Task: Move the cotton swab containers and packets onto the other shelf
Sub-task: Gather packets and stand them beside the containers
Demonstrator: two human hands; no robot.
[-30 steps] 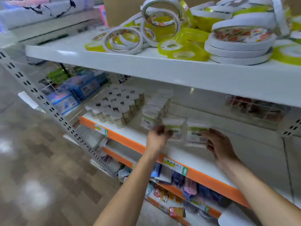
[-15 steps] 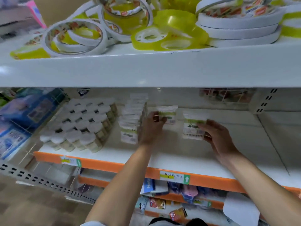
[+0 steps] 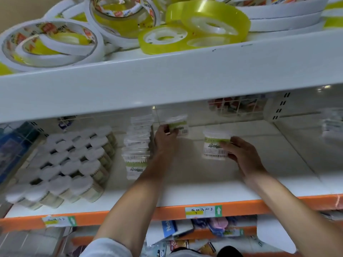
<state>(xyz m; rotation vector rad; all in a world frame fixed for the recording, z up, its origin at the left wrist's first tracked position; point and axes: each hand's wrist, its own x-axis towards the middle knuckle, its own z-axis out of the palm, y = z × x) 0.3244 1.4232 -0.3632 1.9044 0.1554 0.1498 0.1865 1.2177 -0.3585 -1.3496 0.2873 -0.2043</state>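
Placing step, I'd say: my left hand [image 3: 165,138] pinches a packet [image 3: 177,124] beside the row [image 3: 138,143], my right hand [image 3: 241,154] grips another packet [image 3: 215,145]; next, set both down upright.

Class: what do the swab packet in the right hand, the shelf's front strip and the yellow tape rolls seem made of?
Swab packet: probably clear glossy plastic, since swabs show through.
Front strip: looks like matte orange plastic or painted metal; unclear which.
Yellow tape rolls: translucent glossy plastic film on white cores.
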